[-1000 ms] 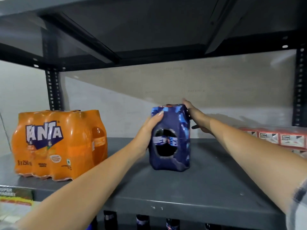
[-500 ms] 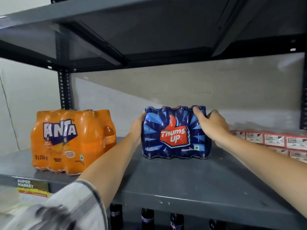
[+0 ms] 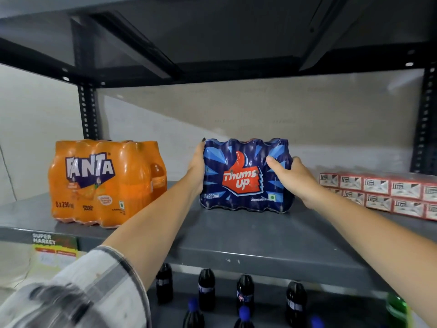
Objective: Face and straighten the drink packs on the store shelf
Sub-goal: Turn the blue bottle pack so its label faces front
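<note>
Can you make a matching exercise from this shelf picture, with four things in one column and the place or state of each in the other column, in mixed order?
Things:
1. Fanta pack
2. Thums Up pack
3. red and white cartons
4. dark bottles

Places or states:
A. stacked at the right end of the shelf
B. standing on the lower shelf
C. held at both ends by the left hand and right hand
D. standing untouched at the left of the shelf

Pairs: 1-D, 2-C, 3-A, 4-B
</note>
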A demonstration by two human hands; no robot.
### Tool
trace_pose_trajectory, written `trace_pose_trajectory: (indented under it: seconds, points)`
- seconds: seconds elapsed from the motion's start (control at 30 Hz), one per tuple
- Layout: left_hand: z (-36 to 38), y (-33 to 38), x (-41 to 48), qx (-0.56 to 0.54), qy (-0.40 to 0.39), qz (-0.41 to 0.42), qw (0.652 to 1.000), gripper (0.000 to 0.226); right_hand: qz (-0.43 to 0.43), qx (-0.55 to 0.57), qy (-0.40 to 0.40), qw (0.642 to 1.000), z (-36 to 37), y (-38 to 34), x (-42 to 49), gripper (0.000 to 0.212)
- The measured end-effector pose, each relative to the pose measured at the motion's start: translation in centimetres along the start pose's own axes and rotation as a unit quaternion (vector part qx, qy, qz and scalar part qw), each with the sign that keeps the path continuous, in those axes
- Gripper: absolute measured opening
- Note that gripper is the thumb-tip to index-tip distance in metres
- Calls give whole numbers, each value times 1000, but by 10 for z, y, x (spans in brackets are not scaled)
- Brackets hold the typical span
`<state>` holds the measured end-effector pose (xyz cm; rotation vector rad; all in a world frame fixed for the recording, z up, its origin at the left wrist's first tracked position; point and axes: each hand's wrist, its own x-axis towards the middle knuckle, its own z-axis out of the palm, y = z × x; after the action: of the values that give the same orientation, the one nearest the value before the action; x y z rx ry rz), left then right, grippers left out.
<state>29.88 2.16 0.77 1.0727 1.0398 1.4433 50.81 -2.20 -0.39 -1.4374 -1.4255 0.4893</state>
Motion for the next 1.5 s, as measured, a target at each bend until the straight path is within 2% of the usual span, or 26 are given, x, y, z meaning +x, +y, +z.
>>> trace_pose_trajectory:
  seconds: [0.17, 0.3, 0.4, 0.63, 0.7, 0.77, 0.83, 0.87, 0.93, 0.97, 1.0, 1.03, 1.07, 1.17, 1.3, 1.33, 1.4, 1.5]
  points:
    - [-12, -2, -17, -11, 2, 19, 1000, 56, -44, -16, 31, 998, 1, -2, -30, 56]
    - [-24, -11, -40, -7, -5, 53, 999, 60, -82, -30, 70, 994, 4, -6, -51, 56]
    - [-35, -14, -58, 22, -19, 76, 997, 63, -93, -21, 68, 993, 4, -9, -62, 57]
    - [-49, -11, -84, 17, -12, 105, 994, 24, -126, -19, 78, 989, 4, -11, -85, 58]
    - [-50, -9, -92, 32, 10, 113, 993, 30, -128, -10, 81, 988, 6, -12, -89, 56]
    - [-52, -14, -92, 57, 50, 160, 984, 50, -118, 5, 69, 991, 4, -14, -92, 57]
    - [-53, -19, -99, 73, 84, 297, 948, 55, -102, -6, 46, 994, -2, -16, -91, 64]
    - [-52, -20, -106, 94, 86, 390, 912, 55, -96, -16, 36, 995, -7, -16, -90, 72]
    - [-46, -23, -115, 153, 56, 554, 817, 54, -91, -24, 34, 995, -22, -12, -88, 83]
    - [-44, -25, -122, 184, 30, 616, 766, 51, -86, -18, 44, 995, -28, -9, -88, 79]
    - [-36, -25, -126, 198, 1, 658, 726, 48, -81, -8, 70, 994, -39, -4, -86, 72]
    - [-29, -26, -129, 205, -26, 679, 704, 44, -75, 2, 96, 993, -49, 2, -82, 66]
    - [-20, -29, -132, 207, -51, 686, 696, 42, -72, 9, 117, 990, -59, 7, -79, 62]
    - [6, -40, -139, 197, -105, 659, 718, 36, -63, -29, 170, 983, -95, 19, -69, 54]
    - [48, -43, -142, 140, -171, 591, 776, 27, -51, -122, 263, 956, -156, 36, -51, 10]
    - [63, -40, -145, 139, -180, 578, 784, 27, -50, -143, 283, 947, -175, 44, -45, 11]
    - [100, -37, -148, 137, -180, 540, 810, 24, -27, -206, 298, 932, -210, 60, -31, 24]
    - [172, -35, -149, 130, -191, 416, 880, 31, 84, -276, 245, 926, -242, 81, -14, 55]
